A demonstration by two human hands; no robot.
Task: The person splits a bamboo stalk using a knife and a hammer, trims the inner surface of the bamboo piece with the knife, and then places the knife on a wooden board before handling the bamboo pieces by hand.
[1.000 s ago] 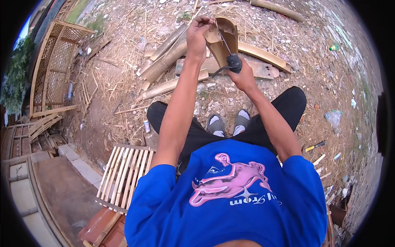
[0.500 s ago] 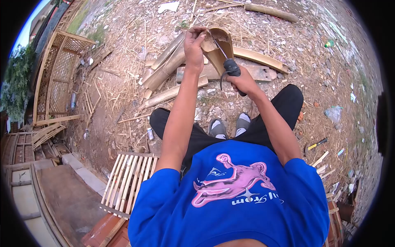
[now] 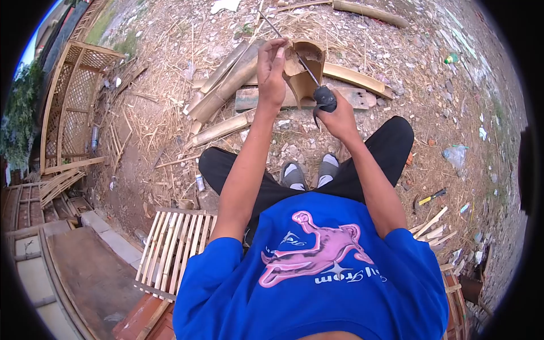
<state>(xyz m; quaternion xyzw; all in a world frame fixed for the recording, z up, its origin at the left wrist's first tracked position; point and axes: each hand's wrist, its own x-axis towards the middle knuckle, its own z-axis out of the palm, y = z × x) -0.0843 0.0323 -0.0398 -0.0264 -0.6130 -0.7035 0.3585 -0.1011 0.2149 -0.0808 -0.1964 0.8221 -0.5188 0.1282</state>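
My left hand (image 3: 272, 71) is at the upper left edge of a split bamboo piece (image 3: 307, 82), its fingers and thumb closed on the rim. The bamboo stands tilted, its hollow side facing me. In my right hand (image 3: 341, 118) is a long, thin-bladed tool with a black handle (image 3: 324, 98), gripped by that handle. A dark curved strip hangs from the handle. The narrow metal blade (image 3: 277, 29) crosses the bamboo's hollow and runs up past my left fingers. I see it nearly edge-on, so its exact kind is unclear.
More split bamboo (image 3: 229, 88) lies left of the work, near a wooden plank (image 3: 362, 99). A yellow-and-black hammer (image 3: 430, 197) rests at the right. A slatted bamboo panel (image 3: 173, 249) is at lower left, a lattice frame (image 3: 73, 102) farther left. Shavings and stones cover the ground.
The view has shifted slightly. My right hand and the tool handle have moved a little right and down. My left hand is still at the bamboo's edge, its fingers slightly changed.
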